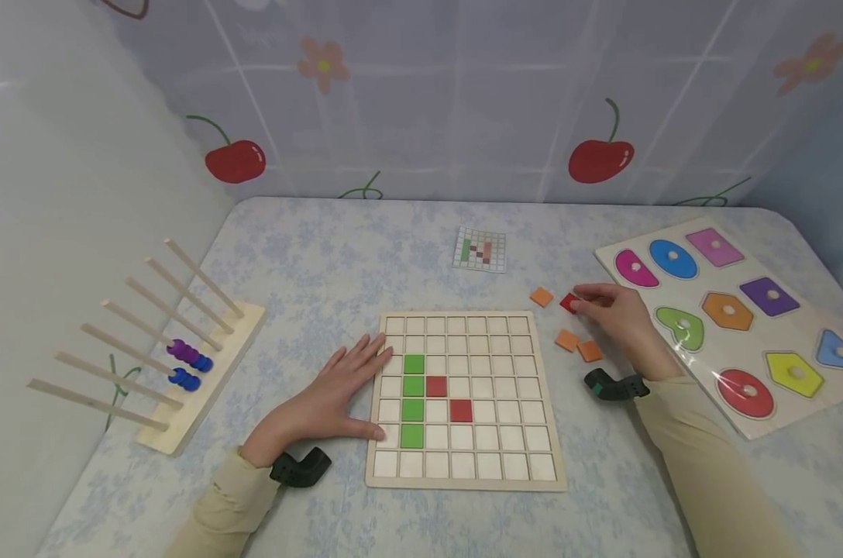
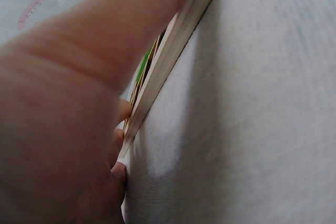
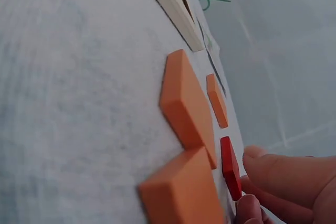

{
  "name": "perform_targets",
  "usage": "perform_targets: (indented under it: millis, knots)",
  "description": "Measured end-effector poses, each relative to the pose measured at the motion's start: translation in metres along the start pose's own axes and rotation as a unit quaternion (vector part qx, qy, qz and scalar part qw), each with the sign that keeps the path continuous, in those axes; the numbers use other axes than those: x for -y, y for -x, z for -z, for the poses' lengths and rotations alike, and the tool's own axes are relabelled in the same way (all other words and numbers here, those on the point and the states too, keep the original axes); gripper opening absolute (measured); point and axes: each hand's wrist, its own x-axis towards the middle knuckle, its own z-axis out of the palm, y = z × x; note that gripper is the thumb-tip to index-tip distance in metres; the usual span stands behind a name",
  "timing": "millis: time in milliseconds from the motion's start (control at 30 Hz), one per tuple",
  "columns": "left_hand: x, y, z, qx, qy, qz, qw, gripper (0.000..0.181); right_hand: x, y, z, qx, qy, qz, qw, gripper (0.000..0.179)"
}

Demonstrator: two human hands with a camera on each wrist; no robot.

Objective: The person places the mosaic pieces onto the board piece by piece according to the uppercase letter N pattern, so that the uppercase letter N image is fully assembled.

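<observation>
Red tile (image 1: 568, 302), head view: lies off the grid board (image 1: 463, 486), to its upper right, by the fingertips of the right hand (image 1: 620, 316); could skid or flip from an off-centre press.
Right hand, head view: curved, with thumb and index near that tile; might catch the knob puzzle (image 1: 724, 353), just beside, on a wide swing.
Orange tiles (image 1: 567, 340), head view: one beyond the red tile, two nearer the wrist; could be scattered by a low-dragging sleeve.
Left hand (image 1: 327, 395), head view: spread, gripping nothing, touching the left edge of the grid board; with a sideways push, could shift it.
Green tiles (image 1: 413, 386), head view: four in a column, with two red squares (image 1: 436, 387) stepping down to the right; could be unseated by a knock to the frame.
Left hand, left wrist view: laid along the wooden side, apparently not curled round it; might tip the edge by pressing too hard.
Right hand, right wrist view: thumb and fingers about the red tile; cannot tell whether pinched; could drop it through lifting on a loose hold.
</observation>
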Motion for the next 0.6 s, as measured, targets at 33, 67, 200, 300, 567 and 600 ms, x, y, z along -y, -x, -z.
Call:
perform_targets:
  millis: [33,67,200,300,567,600]
  knots:
    - [0.0,0.0,0.0001,0.0,0.0,0.0,1.0,0.107,0.0,0.0,-0.0006,-0.003,0.015,0.01,0.9998,0.042]
    - [0.0001,0.0,0.0001,0.0,0.001,-0.001,1.0,0.107,0.0001,0.0001,-0.0011,-0.005,0.027,0.02,0.9994,0.04]
    - [0.0001,0.0004,0.0002,0.0,0.004,0.0,1.0,0.107,0.003,0.0018,-0.003,-0.018,0.051,0.056,0.997,0.033]
    - [0.0001,0.0005,0.0002,-0.001,0.006,0.001,1.0,0.107,0.006,0.0039,-0.004,-0.022,0.044,0.067,0.9966,0.029]
    - [0.0006,0.0004,-0.0003,-0.003,0.007,-0.002,1.0,0.107,0.0073,0.0071,-0.0061,-0.028,0.019,0.063,0.9975,0.024]
    - [0.0008,0.0004,-0.0005,-0.002,0.007,-0.003,1.0,0.107,0.0064,0.007,-0.0061,-0.029,0.013,0.058,0.9978,0.024]
